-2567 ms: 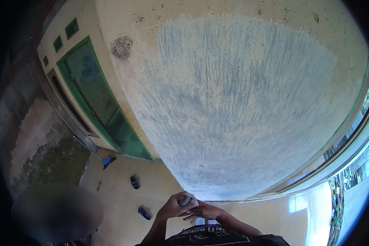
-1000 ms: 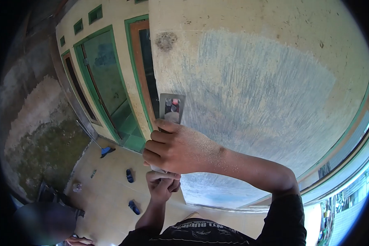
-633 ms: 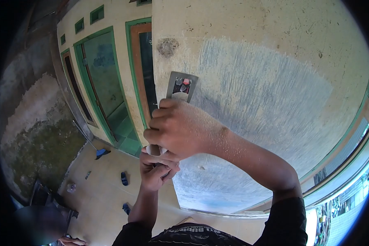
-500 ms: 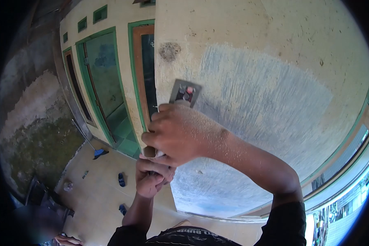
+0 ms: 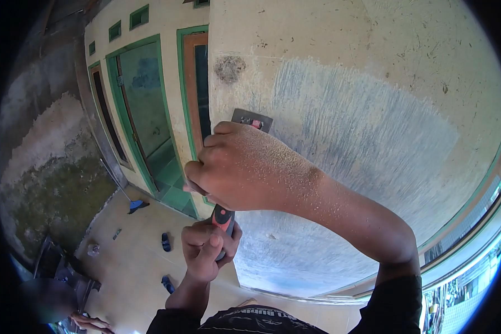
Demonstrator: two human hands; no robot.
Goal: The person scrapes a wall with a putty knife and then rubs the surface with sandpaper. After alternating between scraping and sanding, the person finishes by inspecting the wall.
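Right hand, left hand around scraper (label illegible)

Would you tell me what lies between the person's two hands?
In the head view, the red-and-black scraper handle spans the gap between the right hand above and the left hand below.

Your right hand: raised at centre of view, fingers curled tight into fist, knuckles toward left, back of hand facing you, dusted with fine grit. Right forearm: slopes down to right, elbow bent at lower right, black sleeve from elbow. Your left hand: just below right hand, nearer you, fingers wrapped shut. Left forearm: near vertical, rising from chest. Hands stacked, narrow gap between.
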